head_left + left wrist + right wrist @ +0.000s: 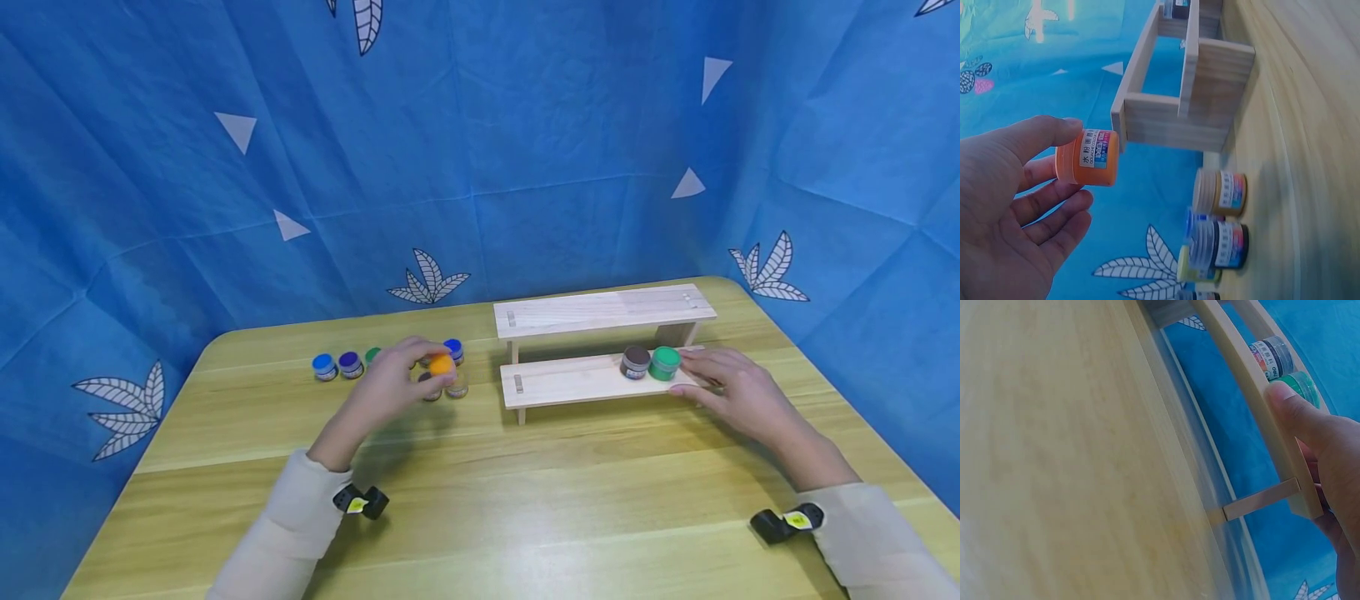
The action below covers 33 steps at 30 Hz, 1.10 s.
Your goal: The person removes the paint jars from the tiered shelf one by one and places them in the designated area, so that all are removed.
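Observation:
My left hand pinches an orange paint jar between thumb and fingers, raised above the table among other jars. Over at the wooden two-step rack, my right hand has its thumb and fingers around the right side of a green-lidded paint jar on the lower shelf. In the right wrist view its thumb overlaps the shelf edge and the green jar. A dark-lidded paint jar stands just left of the green one.
Blue and purple paint jars stand left of my left hand. A darker blue jar and several others sit beside and partly behind it. The upper shelf rises behind the lower one. A blue cloth hangs behind the table.

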Motion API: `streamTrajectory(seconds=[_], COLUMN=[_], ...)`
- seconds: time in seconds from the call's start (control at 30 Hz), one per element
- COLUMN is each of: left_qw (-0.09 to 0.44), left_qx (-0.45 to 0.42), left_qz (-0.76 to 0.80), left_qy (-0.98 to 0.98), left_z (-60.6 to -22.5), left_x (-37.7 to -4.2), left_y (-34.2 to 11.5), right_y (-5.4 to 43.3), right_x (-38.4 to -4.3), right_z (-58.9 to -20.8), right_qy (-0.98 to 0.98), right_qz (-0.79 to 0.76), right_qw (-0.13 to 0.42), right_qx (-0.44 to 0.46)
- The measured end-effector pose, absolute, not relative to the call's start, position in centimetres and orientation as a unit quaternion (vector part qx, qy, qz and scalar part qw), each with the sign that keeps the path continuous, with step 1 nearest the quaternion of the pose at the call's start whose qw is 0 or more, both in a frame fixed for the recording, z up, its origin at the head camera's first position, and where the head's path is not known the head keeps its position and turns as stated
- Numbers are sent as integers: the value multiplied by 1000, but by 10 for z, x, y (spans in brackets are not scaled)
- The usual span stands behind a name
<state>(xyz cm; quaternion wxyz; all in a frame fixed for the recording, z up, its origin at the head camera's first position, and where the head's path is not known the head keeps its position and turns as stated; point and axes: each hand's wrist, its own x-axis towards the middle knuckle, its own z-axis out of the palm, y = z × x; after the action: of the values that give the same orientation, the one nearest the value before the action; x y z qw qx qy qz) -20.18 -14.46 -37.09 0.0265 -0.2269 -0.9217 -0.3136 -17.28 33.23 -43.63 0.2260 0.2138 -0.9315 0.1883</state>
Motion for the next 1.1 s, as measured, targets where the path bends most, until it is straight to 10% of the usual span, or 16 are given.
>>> streamTrajectory(seconds=[1.1], left_qw=[9], left_qx=[-176], left_qz=[-324], left_qy=[-929], left_z=[-401], left_x=[-219], left_y=[-199], right_y=[331], right_x=[-172], right_z=[-435], right_qy=[-934], right_qz=[188], right_qw=[217], right_qx=[211])
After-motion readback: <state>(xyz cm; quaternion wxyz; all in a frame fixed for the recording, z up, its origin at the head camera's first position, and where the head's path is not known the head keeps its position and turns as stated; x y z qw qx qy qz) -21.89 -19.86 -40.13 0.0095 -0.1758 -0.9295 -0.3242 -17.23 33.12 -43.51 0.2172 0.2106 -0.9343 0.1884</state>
